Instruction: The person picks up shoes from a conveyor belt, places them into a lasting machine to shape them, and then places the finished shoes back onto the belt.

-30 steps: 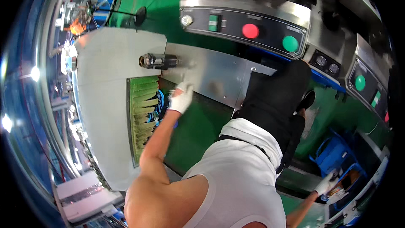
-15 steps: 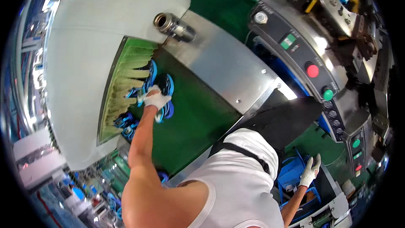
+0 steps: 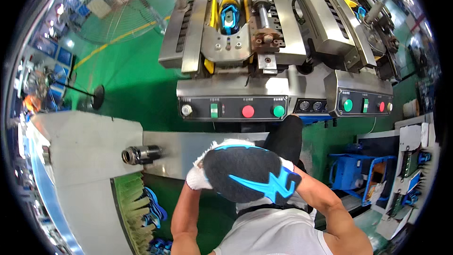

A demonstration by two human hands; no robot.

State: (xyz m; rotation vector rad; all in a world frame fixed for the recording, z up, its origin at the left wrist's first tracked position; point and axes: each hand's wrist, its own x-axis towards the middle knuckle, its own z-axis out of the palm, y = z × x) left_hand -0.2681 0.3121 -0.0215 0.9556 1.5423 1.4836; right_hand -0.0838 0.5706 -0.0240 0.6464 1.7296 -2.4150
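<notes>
A shoe (image 3: 240,172) with a dark sole and a bright blue zigzag shape is held up in front of my chest, sole towards me. My left hand (image 3: 198,177), in a white glove, wraps its left end, and some of the fingers are behind it. At the other end, my right hand (image 3: 287,164) also grips the shoe; most of this gloved hand is hidden. Below left, more blue-and-black shoes (image 3: 155,208) lie by a brush curtain (image 3: 132,208).
Ahead stands a metal machine (image 3: 226,52) holding a blue-and-black shoe (image 3: 230,19); its button panel (image 3: 236,107) faces me. A similar machine (image 3: 325,23) is to its right. A metal cylinder (image 3: 141,154) lies at left on the steel ledge. A blue cart (image 3: 347,172) stands right.
My view has swung from the belt opening to the machines. My left hand has come away from the shoes there, my right hand away from the blue cart; both now hold one shoe.
</notes>
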